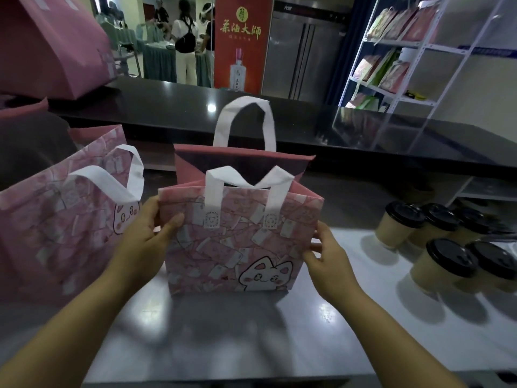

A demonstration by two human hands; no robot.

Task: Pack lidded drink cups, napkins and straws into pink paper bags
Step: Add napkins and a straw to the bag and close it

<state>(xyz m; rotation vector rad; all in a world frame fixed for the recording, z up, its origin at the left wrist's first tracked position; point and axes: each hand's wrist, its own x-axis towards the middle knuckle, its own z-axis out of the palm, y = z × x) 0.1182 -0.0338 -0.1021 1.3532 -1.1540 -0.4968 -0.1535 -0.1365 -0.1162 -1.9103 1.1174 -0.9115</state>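
You had the pink paper bag [237, 242] standing upright in the middle of the grey counter [307, 331], its mouth open toward you and its cartoon cat facing the camera. Your left hand [145, 233] gripped the bag's left edge near the top, thumb pressed on the printed front and the other fingers wrapped behind the side fold. Your right hand [327, 256] was at the bag's right edge, lower down, fingertips touching the side of the bag; whether it was actually pinching the paper or only resting against it could not be told. The near white handle [243, 180] drooped across the open mouth, while the far handle [244, 119] stood up in an arch. A second pink bag [64, 225] of the same print leaned just beside your left hand, on the left of the counter. Five lidded drink cups [444, 242], tan with black lids, stood grouped at the right side of the counter, well apart from the bag you held. Behind the counter a black ledge [251, 107] ran across, with a red poster [240, 40] and a white shelf rack [405, 51] beyond it.
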